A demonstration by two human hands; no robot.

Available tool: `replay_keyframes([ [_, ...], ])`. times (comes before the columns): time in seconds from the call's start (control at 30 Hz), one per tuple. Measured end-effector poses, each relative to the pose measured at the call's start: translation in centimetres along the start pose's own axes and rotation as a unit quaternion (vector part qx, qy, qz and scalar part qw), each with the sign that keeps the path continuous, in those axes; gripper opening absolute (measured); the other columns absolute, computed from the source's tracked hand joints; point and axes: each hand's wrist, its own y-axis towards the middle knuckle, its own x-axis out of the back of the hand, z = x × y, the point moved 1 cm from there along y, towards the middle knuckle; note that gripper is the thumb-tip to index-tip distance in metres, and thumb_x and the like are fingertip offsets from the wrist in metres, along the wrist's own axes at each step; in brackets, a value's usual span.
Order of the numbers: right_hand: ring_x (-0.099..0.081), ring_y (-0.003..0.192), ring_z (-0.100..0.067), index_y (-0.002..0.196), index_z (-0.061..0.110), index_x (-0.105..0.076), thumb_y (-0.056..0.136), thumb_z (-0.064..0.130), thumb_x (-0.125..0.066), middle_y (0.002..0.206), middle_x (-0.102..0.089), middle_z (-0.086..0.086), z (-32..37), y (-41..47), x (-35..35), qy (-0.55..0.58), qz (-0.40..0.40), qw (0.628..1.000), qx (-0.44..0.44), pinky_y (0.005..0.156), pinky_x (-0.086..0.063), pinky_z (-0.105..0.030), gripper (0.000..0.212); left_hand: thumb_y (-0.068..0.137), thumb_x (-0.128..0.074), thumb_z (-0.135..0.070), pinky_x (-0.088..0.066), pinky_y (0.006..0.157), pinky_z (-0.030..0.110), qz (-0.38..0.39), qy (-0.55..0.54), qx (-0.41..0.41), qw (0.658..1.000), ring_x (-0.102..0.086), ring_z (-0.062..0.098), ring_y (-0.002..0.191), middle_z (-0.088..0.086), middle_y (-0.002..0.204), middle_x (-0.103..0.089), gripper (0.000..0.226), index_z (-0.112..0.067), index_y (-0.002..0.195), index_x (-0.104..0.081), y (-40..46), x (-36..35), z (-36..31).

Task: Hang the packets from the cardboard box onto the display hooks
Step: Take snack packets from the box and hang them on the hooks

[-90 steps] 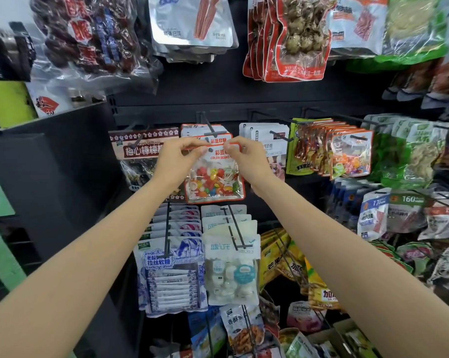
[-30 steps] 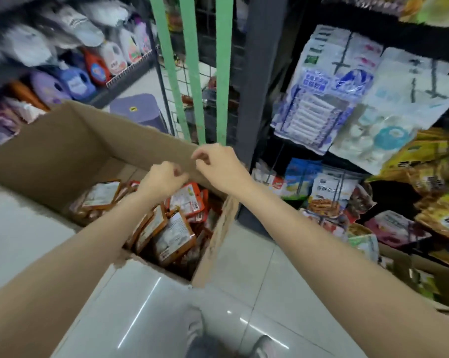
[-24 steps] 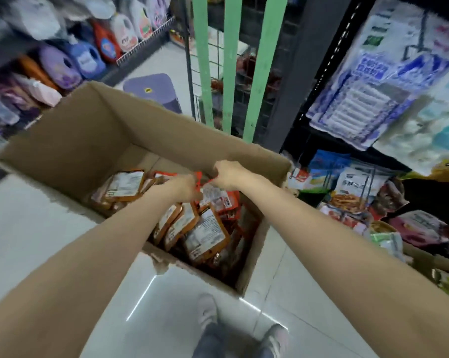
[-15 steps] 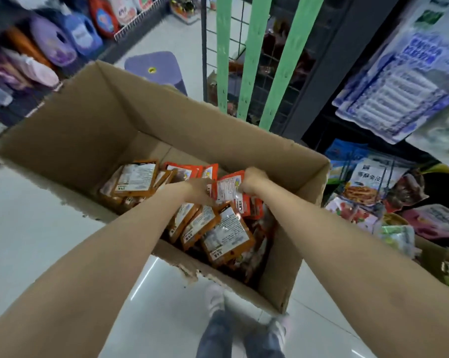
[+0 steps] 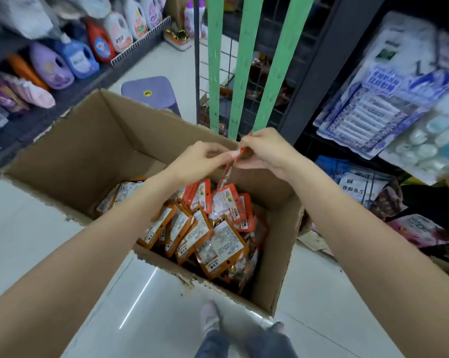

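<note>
An open cardboard box (image 5: 71, 156) stands on the floor below me, its right half filled with several orange and red snack packets (image 5: 205, 228). Above the box, my left hand (image 5: 197, 161) and my right hand (image 5: 264, 151) pinch the top edge of one red packet (image 5: 224, 177). It hangs edge-on from my fingers over the pile. Packets on display hooks (image 5: 388, 104) hang at the right.
Green perforated strips (image 5: 244, 63) hang on a wire grid behind the box. A purple stool (image 5: 151, 94) stands beyond it. Detergent bottles (image 5: 71, 60) line a low shelf at the left. My feet (image 5: 213, 319) stand on glossy white tiles by the box's near corner.
I turned from the hooks down to the box. Both hands reached into the packets, took hold of a red one and have lifted it clear of the pile.
</note>
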Motion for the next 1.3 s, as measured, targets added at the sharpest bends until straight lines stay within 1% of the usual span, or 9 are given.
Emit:
replay_keyframes([
  [0.17,-0.07,0.063,-0.021,0.084,0.0,-0.054,0.091,0.005,-0.052,0.081,-0.065,-0.018,3.2,-1.5,4.1,0.087,-0.08,0.992,0.045,0.063,-0.06,-0.033,0.009,0.073,-0.053,-0.074,-0.044,0.091,0.026,-0.001,0.012,-0.055,0.998,-0.061,0.004,0.093,-0.016,0.097,-0.066,0.057,-0.029,0.104,-0.065,0.3,1.1,-7.0],
  [0.3,-0.066,0.056,-0.014,0.089,0.001,-0.057,0.095,0.02,-0.051,0.074,-0.06,-0.009,5.5,-3.9,9.1,0.129,-0.09,0.981,0.109,0.055,-0.057,-0.028,0.021,0.092,-0.057,-0.039,-0.034,0.048,0.011,-0.029,0.087,-0.092,0.992,-0.048,-0.005,0.047,-0.006,0.057,-0.055,0.03,-0.014,0.076,-0.058,2.6,-0.1,-12.9],
  [0.4,-0.063,0.084,-0.019,0.089,0.016,-0.05,0.092,0.039,-0.056,0.09,-0.06,-0.006,6.5,-4.9,14.2,0.049,-0.162,0.971,0.166,0.08,-0.057,-0.041,0.023,0.094,-0.052,-0.037,-0.048,0.065,0.031,-0.101,0.095,-0.104,0.985,-0.062,0.023,0.068,0.017,0.078,-0.065,0.036,-0.002,0.088,-0.059,5.7,-1.3,-17.0],
  [0.47,-0.058,0.094,-0.017,0.098,0.02,-0.045,0.087,0.037,-0.064,0.093,-0.057,0.003,7.0,-6.0,18.0,0.007,-0.23,0.948,0.219,0.089,-0.051,-0.038,0.028,0.095,-0.052,-0.032,-0.044,0.06,0.025,-0.114,0.053,-0.12,0.985,-0.057,0.018,0.06,-0.002,0.064,-0.063,0.031,-0.002,0.092,-0.061,7.0,-2.2,-20.7],
  [0.53,-0.06,0.091,-0.011,0.108,0.017,-0.046,0.085,0.029,-0.068,0.095,-0.059,0.005,7.5,-7.6,21.9,0.044,-0.245,0.929,0.272,0.08,-0.049,-0.025,0.034,0.096,-0.053,-0.015,-0.04,0.058,0.013,-0.097,-0.004,-0.159,0.983,-0.05,-0.004,0.052,-0.02,0.055,-0.057,0.013,-0.011,0.091,-0.064,8.0,-3.6,-24.7],
  [0.63,-0.06,0.072,-0.004,0.107,0.006,-0.054,0.087,0.01,-0.065,0.087,-0.063,0.001,8.2,-10.2,27.3,0.076,-0.272,0.894,0.349,0.06,-0.048,-0.013,0.024,0.091,-0.059,-0.008,-0.046,0.072,0.013,-0.092,-0.077,-0.208,0.971,-0.061,-0.002,0.074,-0.009,0.084,-0.068,0.013,-0.014,0.1,-0.067,9.5,-6.6,-30.4],
  [0.93,-0.069,0.092,-0.017,0.106,0.019,-0.062,0.088,0.021,-0.064,0.103,-0.069,-0.002,9.2,-12.2,39.1,0.138,-0.336,0.849,0.384,0.078,-0.057,-0.035,0.018,0.084,-0.069,-0.019,-0.053,0.089,0.039,-0.179,-0.197,-0.242,0.933,-0.066,0.023,0.094,0.008,0.098,-0.069,0.019,-0.008,0.098,-0.065,15.7,-13.6,-42.1],
  [1.07,-0.069,0.091,-0.019,0.085,0.031,-0.066,0.079,0.042,-0.067,0.096,-0.071,0.001,10.2,-11.4,42.4,0.128,-0.39,0.83,0.379,0.086,-0.055,-0.047,0.012,0.085,-0.068,-0.027,-0.051,0.076,0.031,-0.176,-0.24,-0.211,0.931,-0.066,0.026,0.088,0.014,0.094,-0.071,0.025,-0.004,0.096,-0.066,18.1,-15.6,-45.2],
  [1.3,-0.068,0.091,-0.016,0.082,0.031,-0.063,0.087,0.034,-0.064,0.095,-0.071,0.002,10.6,-10.1,45.3,0.092,-0.429,0.811,0.387,0.086,-0.055,-0.044,0.006,0.088,-0.065,-0.024,-0.046,0.066,0.021,-0.182,-0.256,-0.211,0.926,-0.063,0.013,0.082,0.005,0.093,-0.068,0.016,-0.009,0.096,-0.065,20.4,-17.1,-47.1],
])
